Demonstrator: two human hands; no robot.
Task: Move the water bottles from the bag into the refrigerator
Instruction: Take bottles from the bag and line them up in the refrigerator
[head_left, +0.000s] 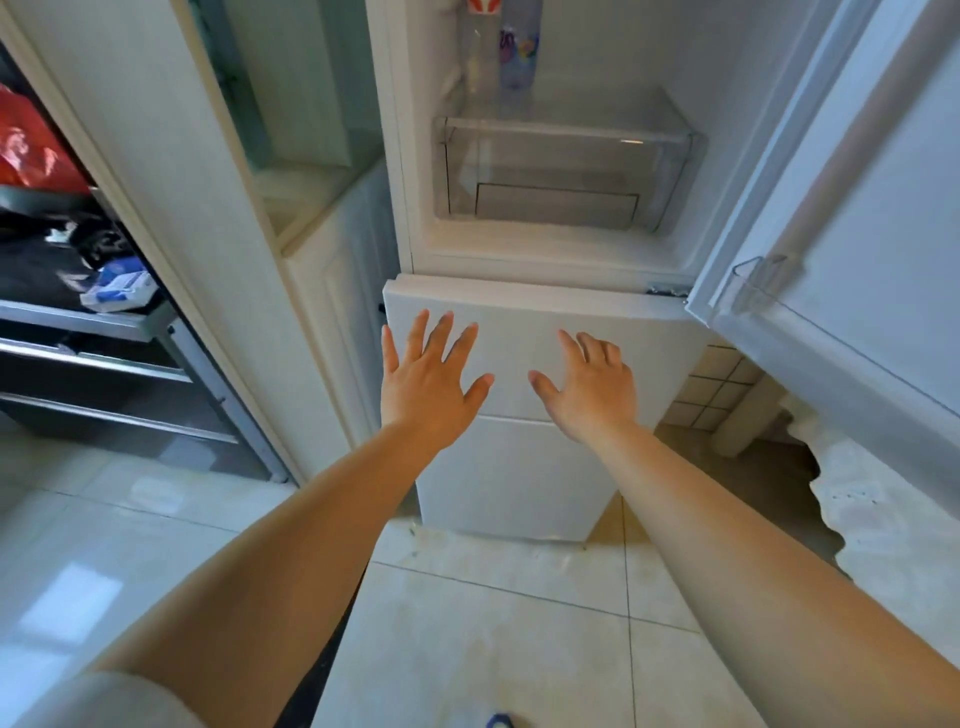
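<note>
The white refrigerator (540, 332) stands in front of me with its upper door (857, 249) swung open to the right. Two water bottles stand on the shelf at the top of the open compartment: a clear one (478, 52) on the left and one with a colourful label (519, 52) beside it. Under them sits a clear plastic drawer (566, 171). My left hand (428, 379) and my right hand (592, 384) are stretched out in front of the closed lower doors, fingers spread, holding nothing. No bag shows in this view.
A white cabinet (291, 156) flanks the fridge on the left. Further left, a metal rack (104, 332) holds dark items, a blue-and-white packet and a red bag (31, 145). The floor is pale tile. A white lace-edged cloth (893, 499) hangs at the right.
</note>
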